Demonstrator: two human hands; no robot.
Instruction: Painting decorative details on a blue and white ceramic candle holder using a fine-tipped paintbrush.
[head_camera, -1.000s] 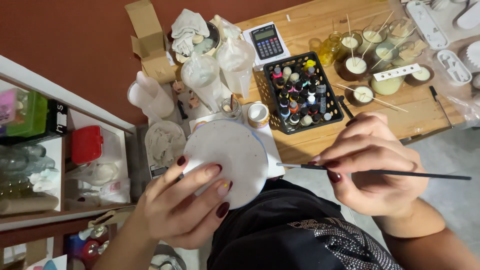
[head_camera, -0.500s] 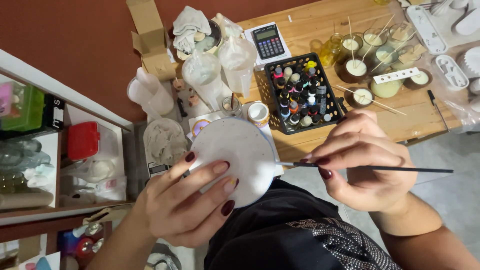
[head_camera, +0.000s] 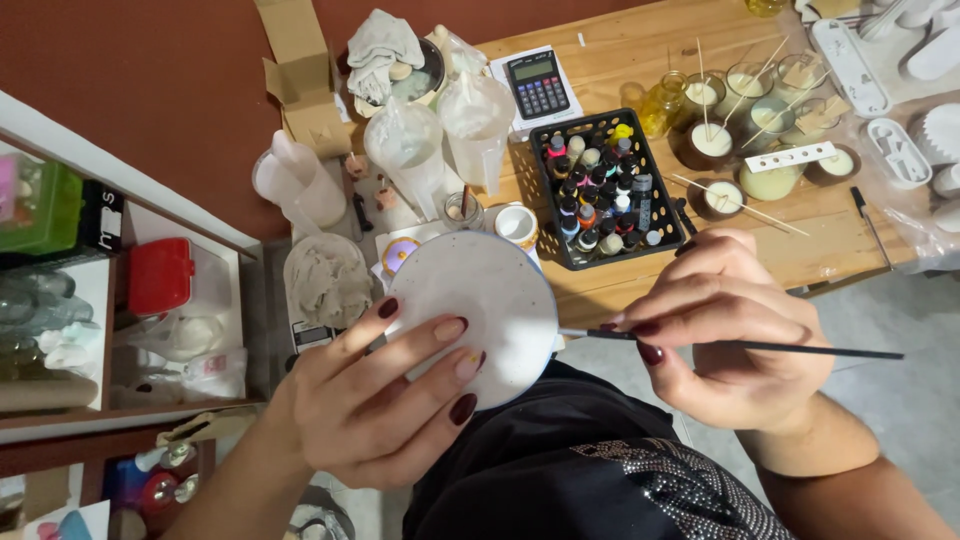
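My left hand (head_camera: 385, 400) grips a round white disc (head_camera: 490, 300) from below, fingers spread over its face, holding it above my lap. A thin blue line runs along the disc's right rim. My right hand (head_camera: 725, 325) pinches a long thin black paintbrush (head_camera: 760, 347) held level, its tip touching the disc's right edge. Both hands have dark red nails. Just beyond the disc sits a black crate of small paint bottles (head_camera: 605, 185) on the wooden table (head_camera: 830, 240).
A calculator (head_camera: 538, 82), plastic bags of white powder (head_camera: 440, 135), a small white cup (head_camera: 516, 222), bowls and jars with sticks (head_camera: 740, 130) and white moulds (head_camera: 900, 60) crowd the table. A cardboard box (head_camera: 300, 60) stands at the back. Shelves with a red box (head_camera: 160, 275) are on the left.
The disc and both hands have stayed close together; the brush tip remains at the disc's right edge, shifting slightly along the rim. The view has moved a little.
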